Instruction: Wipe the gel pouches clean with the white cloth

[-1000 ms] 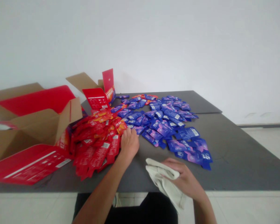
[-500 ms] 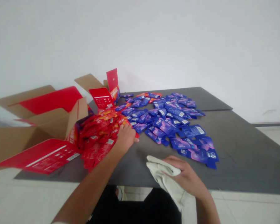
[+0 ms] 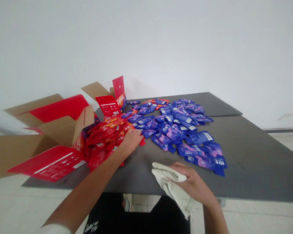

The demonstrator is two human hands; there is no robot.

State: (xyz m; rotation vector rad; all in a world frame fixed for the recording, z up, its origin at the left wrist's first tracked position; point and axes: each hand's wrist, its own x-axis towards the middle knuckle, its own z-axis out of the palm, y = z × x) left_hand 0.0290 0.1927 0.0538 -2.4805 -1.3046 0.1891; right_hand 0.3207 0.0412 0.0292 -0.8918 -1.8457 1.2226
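Observation:
My left hand (image 3: 132,140) lies on the right edge of a heap of red pouches (image 3: 104,138), fingers stretched over them; a red corner shows beside its fingertips. Its fingers are open, and no lifted pouch is visible under them. Over the front of the table, my right hand (image 3: 194,183) is closed around the rim of a pale cloth bag (image 3: 169,182), whose lower part hangs past the table edge. A spread of blue-purple pouches (image 3: 172,130) lies beyond and between both hands, several of them overlapping.
A large open red carton (image 3: 51,162) stands on the left with its flaps spread, next to the red heap. Behind it is a smaller open red box (image 3: 108,105). The grey table (image 3: 254,162) backs onto a white wall (image 3: 161,48).
The view has shifted slightly, and the boxes appear a little further right. My left hand has turned a bit, its fingers reaching further along the pouches. The right hand still grips the cloth bag.

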